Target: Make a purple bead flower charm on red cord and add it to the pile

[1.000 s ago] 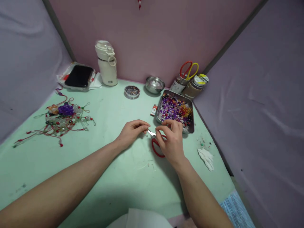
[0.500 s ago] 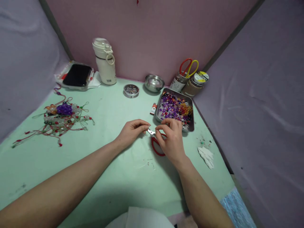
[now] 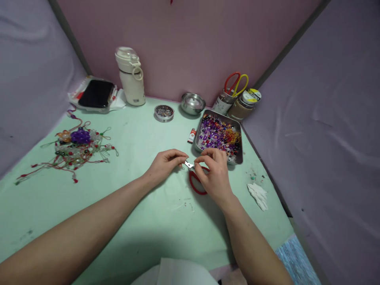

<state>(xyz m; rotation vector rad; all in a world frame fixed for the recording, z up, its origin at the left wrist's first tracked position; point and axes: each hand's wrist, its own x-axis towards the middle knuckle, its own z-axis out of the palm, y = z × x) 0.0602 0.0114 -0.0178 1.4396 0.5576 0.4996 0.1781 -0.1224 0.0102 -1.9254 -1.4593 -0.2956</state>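
Note:
My left hand point(image 3: 166, 164) is closed in a pinch over the green table point(image 3: 130, 221), with whatever its fingertips hold too small to make out. Facing it from the right, my right hand point(image 3: 214, 173) also has thumb and index finger pinched together, and what lies between them cannot be told. Red-handled scissors point(image 3: 197, 186) rest on the table beneath and between the hands, partly hidden by my right hand. Just behind my right hand stands a metal tray point(image 3: 242, 152) full of purple, red and clear beads with orange thread.
Beaded strings point(image 3: 78, 148) lie at the left. Along the back are a phone point(image 3: 97, 94), a white bottle point(image 3: 132, 85), a round case point(image 3: 164, 113), a metal bowl point(image 3: 192, 104) and jars point(image 3: 222, 103). A lighter point(image 3: 191, 135) and crumpled tissue point(image 3: 257, 196) are also there.

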